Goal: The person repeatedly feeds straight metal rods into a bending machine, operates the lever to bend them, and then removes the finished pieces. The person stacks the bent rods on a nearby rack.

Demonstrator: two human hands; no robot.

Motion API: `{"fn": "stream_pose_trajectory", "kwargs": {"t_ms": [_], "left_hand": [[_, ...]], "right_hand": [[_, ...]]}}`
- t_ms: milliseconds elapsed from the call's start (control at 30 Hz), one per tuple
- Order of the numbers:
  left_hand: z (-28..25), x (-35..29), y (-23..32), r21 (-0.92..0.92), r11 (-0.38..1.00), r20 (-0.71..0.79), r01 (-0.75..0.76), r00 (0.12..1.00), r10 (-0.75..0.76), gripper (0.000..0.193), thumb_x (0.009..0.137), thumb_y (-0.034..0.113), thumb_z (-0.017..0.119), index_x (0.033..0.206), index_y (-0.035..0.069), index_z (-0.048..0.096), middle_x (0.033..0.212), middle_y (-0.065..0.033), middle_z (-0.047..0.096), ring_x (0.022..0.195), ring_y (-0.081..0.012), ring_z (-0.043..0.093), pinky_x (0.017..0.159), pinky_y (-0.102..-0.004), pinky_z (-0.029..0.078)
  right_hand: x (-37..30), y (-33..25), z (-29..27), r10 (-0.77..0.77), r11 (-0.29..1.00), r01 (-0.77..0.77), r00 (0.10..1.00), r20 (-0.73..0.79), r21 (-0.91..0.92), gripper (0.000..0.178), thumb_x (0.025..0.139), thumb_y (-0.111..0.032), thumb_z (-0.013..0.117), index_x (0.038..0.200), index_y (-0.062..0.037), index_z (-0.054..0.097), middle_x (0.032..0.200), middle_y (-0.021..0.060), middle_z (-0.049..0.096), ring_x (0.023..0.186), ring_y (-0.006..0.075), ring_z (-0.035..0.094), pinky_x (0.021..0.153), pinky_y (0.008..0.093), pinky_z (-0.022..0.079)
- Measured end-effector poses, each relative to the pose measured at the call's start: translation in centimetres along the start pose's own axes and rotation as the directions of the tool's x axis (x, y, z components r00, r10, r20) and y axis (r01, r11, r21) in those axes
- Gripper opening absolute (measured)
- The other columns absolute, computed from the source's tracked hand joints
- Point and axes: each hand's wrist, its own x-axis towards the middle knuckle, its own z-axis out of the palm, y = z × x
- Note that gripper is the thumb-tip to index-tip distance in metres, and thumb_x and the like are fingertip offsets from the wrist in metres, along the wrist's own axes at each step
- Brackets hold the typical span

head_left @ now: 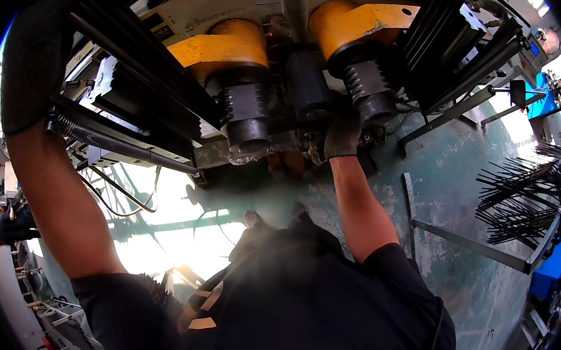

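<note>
My left hand (41, 54), in a dark glove, is raised at the upper left. Its fingers curl over the outer end of long dark metal tubes (137, 56), which slope down toward the machine's middle. My right hand (342, 137), also gloved, reaches in below the right-hand yellow arm (357, 25), close to a ridged dark metal clamp block (368, 83). Its fingers are hidden among dark parts, so their grip does not show. A matching clamp block (245, 105) sits under the left-hand yellow arm (228, 47).
A ribbed hose (110, 143) runs below the left side of the machine. To the right, a metal frame (474, 244) stands on the green floor (444, 283), beside a stack of thin dark rods (518, 202). A blue box (551, 265) lies beyond. Sunlight glares on the floor at left.
</note>
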Motion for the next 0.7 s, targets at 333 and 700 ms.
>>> {"fn": "stream_pose_trajectory", "kwargs": {"t_ms": [333, 700], "left_hand": [[-0.8, -0.8, 1.0, 0.137, 0.991, 0.050, -0.004, 0.999, -0.003, 0.041, 0.109, 0.018, 0.052, 0.149, 0.013, 0.054, 0.127, -0.0095, 0.072, 0.119, -0.0229, 0.070, 0.102, -0.0388, 0.058], [0.7, -1.9, 3.4, -0.237, 0.958, -0.119, 0.164, 0.973, -0.197, 0.029, 0.096, 0.015, 0.068, 0.118, -0.002, 0.061, 0.095, -0.0115, 0.074, 0.092, -0.0210, 0.073, 0.085, -0.0344, 0.057]], "right_hand": [[2.7, 3.9, -6.5, -0.383, 0.277, 0.039, 0.921, -0.073, -0.960, 0.039, 0.102, -0.027, 0.052, 0.131, -0.0051, 0.067, 0.114, 0.0202, 0.072, 0.110, 0.0390, 0.067, 0.101, 0.0511, 0.048], [3.5, 6.9, -3.4, -0.275, 0.408, 0.039, 0.958, -0.083, -0.912, 0.033, 0.100, -0.022, 0.063, 0.125, -0.0012, 0.069, 0.109, 0.0176, 0.073, 0.104, 0.0337, 0.068, 0.094, 0.0449, 0.052]]}}
